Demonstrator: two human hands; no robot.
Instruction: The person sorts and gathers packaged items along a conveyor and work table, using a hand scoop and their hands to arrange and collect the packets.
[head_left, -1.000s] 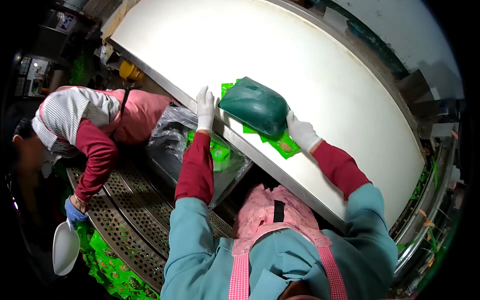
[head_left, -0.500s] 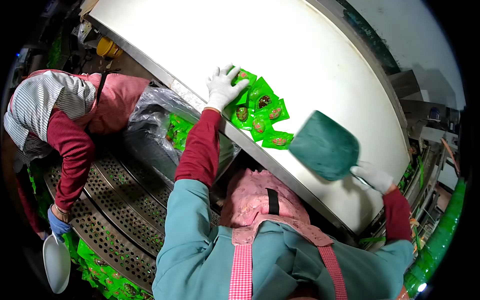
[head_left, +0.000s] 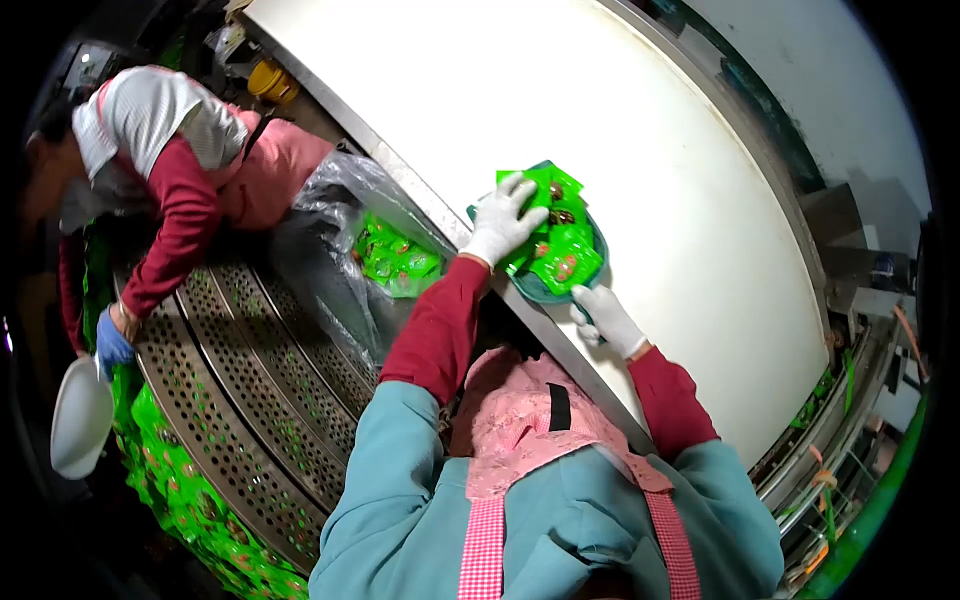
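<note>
A dark green scoop [head_left: 601, 240] lies near the front edge of the white tabletop [head_left: 680, 190], bearing several bright green packets [head_left: 565, 258] with dark and reddish prints. My right hand [head_left: 608, 320], in a white glove, is closed round the scoop's handle at its near right side. Also gloved in white, my left hand [head_left: 505, 220] rests on the packets at the scoop's left side, palm down with fingers apart. It covers part of the packets and of the scoop's left rim.
Below the table edge, a container lined with clear plastic [head_left: 340, 185] holds more green packets [head_left: 395, 255]. At left a co-worker [head_left: 185, 150] bends over perforated metal plates [head_left: 215, 370], a blue-gloved hand [head_left: 113, 340] gripping a white scoop [head_left: 82, 415]. Packets [head_left: 180, 480] lie below.
The green scoop has moved left and slid under the packets, which now lie on it. My right hand came left with it. My left hand stays on the packets.
</note>
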